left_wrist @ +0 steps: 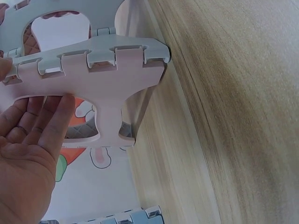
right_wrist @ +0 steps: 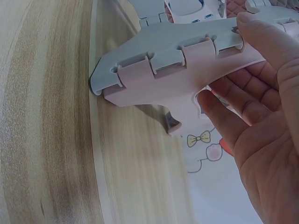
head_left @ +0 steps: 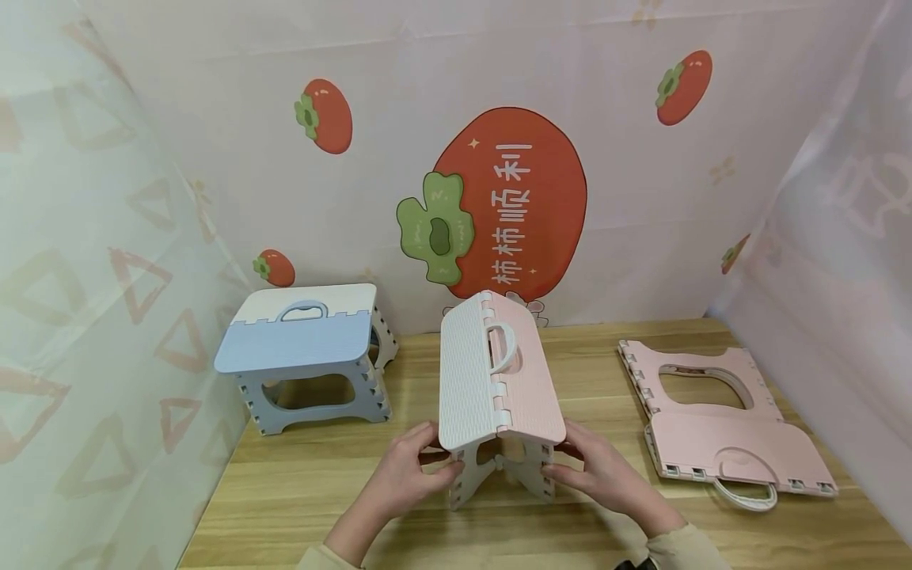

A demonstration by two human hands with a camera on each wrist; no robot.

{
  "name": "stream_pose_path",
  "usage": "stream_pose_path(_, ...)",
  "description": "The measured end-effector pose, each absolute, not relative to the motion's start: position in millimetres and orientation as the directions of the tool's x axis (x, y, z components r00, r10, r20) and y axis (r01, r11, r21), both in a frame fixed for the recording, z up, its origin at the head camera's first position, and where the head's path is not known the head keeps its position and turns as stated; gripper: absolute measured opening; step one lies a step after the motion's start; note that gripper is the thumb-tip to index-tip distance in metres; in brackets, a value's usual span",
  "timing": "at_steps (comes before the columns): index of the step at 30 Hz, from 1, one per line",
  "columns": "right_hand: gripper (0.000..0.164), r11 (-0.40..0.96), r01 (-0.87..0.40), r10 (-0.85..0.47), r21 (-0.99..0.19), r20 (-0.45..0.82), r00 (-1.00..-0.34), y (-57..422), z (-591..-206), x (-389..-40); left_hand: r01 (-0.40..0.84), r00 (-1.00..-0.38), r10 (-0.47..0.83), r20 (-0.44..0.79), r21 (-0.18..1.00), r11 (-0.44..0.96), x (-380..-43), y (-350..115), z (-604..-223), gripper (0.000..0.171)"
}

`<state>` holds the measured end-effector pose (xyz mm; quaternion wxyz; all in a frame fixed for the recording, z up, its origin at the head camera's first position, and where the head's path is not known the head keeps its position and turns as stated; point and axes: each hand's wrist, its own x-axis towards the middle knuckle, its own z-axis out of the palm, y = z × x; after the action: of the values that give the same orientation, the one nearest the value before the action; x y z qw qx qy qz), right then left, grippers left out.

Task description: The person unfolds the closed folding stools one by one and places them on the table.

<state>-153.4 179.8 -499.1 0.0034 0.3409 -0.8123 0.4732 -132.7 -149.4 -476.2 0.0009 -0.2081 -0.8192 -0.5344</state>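
Note:
A pink and white folding stool (head_left: pixel 466 372) stands in the middle of the table, its two-part top raised along the centre hinge like a roof. My left hand (head_left: pixel 400 476) grips its left leg panel. In the left wrist view, the fingers (left_wrist: pixel 55 122) reach into the opening of the pink leg panel (left_wrist: pixel 107 88), with the thumb on the white edge. On the opposite side my right hand (head_left: pixel 604 473) holds the other leg panel (right_wrist: pixel 173 77). Its thumb presses the white part while the fingers curl under the pink part.
A blue and white folding stool (head_left: pixel 295 340) stands set up at the left back. On the right, a folded pink stool (head_left: pixel 720 435) lies flat with its white handle (head_left: pixel 748 499) sticking out. A printed cloth (head_left: pixel 613 237) hangs behind the wooden table (head_left: pixel 285 507).

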Motion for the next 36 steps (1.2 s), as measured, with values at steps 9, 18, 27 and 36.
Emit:
stream_pose_path(9, 0.057, 0.321, -0.548, -0.55, -0.772, 0.32, -0.772, 181.0, -498.7, -154.3, 0.364, -0.904, 0.348, 0.249, 0.875, 0.319, -133.2, -149.9, -476.9, 0.03)
stream_pose_path(18, 0.057, 0.324, -0.563, -0.554, -0.76, 0.33, -0.764, 182.0, -497.3, -155.3, 0.362, -0.905, 0.347, 0.247, 0.875, 0.321, -133.7, -150.1, -476.5, 0.03)
stream_pose_path(27, 0.057, 0.329, -0.565, -0.561, -0.757, 0.325, -0.762, 183.8, -495.9, -156.4, 0.376, -0.903, 0.341, 0.261, 0.864, 0.335, -133.6, -150.7, -476.5, 0.031)
stream_pose_path(36, 0.055, 0.33, -0.58, -0.556, -0.745, 0.343, -0.757, 183.9, -495.5, -157.3, 0.355, -0.91, 0.34, 0.239, 0.872, 0.337, -133.4, -151.4, -474.8, 0.033)
